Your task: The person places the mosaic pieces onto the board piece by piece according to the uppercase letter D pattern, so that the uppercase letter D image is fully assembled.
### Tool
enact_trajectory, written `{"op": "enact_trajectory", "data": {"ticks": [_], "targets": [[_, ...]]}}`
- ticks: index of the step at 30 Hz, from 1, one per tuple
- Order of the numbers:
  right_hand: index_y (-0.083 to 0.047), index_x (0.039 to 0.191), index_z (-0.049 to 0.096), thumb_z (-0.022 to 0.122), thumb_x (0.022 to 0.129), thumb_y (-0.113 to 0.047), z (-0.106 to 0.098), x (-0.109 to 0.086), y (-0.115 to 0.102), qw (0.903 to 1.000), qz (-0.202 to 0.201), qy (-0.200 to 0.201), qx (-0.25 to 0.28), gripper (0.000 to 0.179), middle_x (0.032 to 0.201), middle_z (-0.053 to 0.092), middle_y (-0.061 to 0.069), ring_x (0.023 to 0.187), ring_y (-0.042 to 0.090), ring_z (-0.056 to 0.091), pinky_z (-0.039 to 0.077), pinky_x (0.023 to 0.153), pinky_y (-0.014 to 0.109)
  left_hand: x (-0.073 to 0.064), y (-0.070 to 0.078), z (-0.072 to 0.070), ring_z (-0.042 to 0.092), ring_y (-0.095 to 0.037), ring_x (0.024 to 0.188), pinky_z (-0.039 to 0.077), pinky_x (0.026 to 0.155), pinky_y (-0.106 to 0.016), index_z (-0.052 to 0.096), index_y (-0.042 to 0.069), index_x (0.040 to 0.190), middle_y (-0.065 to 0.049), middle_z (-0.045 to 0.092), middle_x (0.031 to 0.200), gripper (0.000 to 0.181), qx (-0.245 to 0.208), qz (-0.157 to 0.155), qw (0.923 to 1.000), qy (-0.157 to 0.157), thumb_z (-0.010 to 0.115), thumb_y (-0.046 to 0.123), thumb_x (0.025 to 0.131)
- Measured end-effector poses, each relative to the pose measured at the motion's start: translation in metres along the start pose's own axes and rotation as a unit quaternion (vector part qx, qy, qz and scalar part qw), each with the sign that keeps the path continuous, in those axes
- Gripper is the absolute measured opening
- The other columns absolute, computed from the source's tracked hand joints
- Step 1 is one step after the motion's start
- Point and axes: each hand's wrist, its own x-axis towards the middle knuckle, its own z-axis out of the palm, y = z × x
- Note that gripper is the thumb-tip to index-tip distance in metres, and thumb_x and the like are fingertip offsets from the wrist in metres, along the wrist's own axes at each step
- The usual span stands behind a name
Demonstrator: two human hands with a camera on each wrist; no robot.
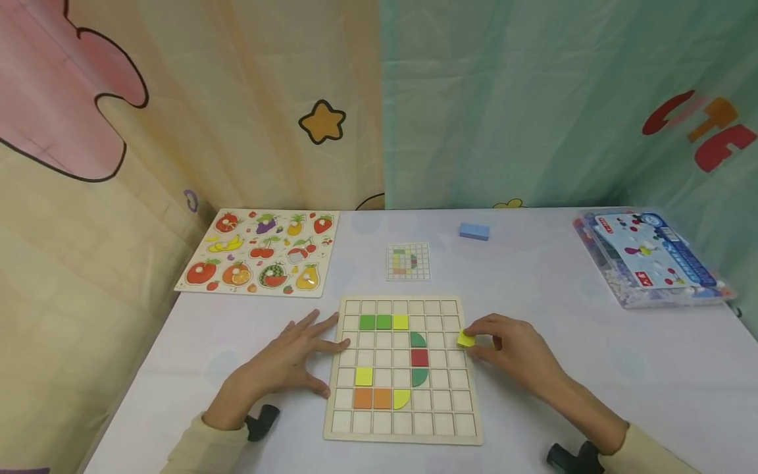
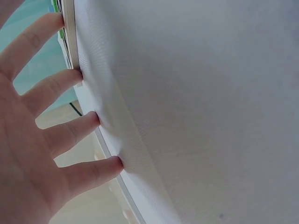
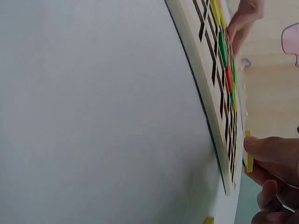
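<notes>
My right hand (image 1: 518, 349) pinches a yellow square tile (image 1: 466, 339) between thumb and fingertips at the right edge of the grid board (image 1: 403, 424). In the right wrist view the tile (image 3: 249, 151) appears edge-on, raised near the board's far end. On the board lie green squares, yellow squares, a red square (image 1: 419, 357), orange squares (image 1: 373, 398), green quarter-round tiles and a yellow quarter-round tile (image 1: 401, 399). My left hand (image 1: 284, 362) is spread beside the board, thumb and a finger at its left edge. In the left wrist view its fingers (image 2: 51, 91) are straight and apart.
Behind the board lies a small pattern card (image 1: 408, 262), with a blue block (image 1: 474, 231) farther back. A fruit puzzle board (image 1: 254, 253) sits back left, a clear plastic box (image 1: 654, 257) back right. Another yellow piece (image 3: 209, 220) shows at the right wrist view's bottom edge.
</notes>
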Motion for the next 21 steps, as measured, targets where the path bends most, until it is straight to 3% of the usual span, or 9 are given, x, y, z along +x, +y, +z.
{"op": "enact_trajectory", "data": {"ticks": [6, 13, 21], "targets": [[-0.014, 0.097, 0.077, 0.085, 0.075, -0.013, 0.021, 0.014, -0.030, 0.9972, -0.055, -0.029, 0.041, 0.023, 0.100, 0.070, -0.008, 0.061, 0.002, 0.045, 0.041, 0.054, 0.020, 0.001, 0.000, 0.001, 0.014, -0.045, 0.146, 0.013, 0.111, -0.071, 0.064, 0.024, 0.132, -0.009, 0.031, 0.159, 0.082, -0.003, -0.002, 1.0000, 0.000, 0.092, 0.038, 0.057], [-0.016, 0.099, 0.077, 0.083, 0.078, -0.017, 0.049, 0.030, -0.068, 0.9886, -0.118, -0.078, 0.052, 0.022, 0.102, 0.071, -0.008, 0.094, 0.010, 0.066, 0.055, 0.078, 0.029, 0.001, -0.001, 0.002, 0.013, -0.045, 0.146, 0.012, 0.111, -0.071, 0.064, 0.024, 0.132, -0.009, 0.030, 0.159, 0.081, -0.005, -0.006, 1.0000, -0.004, 0.092, 0.037, 0.057], [-0.015, 0.098, 0.078, 0.081, 0.080, -0.017, 0.071, 0.043, -0.088, 0.9823, -0.141, -0.110, 0.055, 0.018, 0.104, 0.071, -0.008, 0.103, 0.012, 0.065, 0.055, 0.086, 0.032, 0.000, -0.002, 0.001, 0.013, -0.044, 0.147, 0.013, 0.111, -0.070, 0.063, 0.025, 0.133, -0.008, 0.030, 0.159, 0.081, -0.004, -0.003, 1.0000, -0.005, 0.092, 0.038, 0.058]]}}
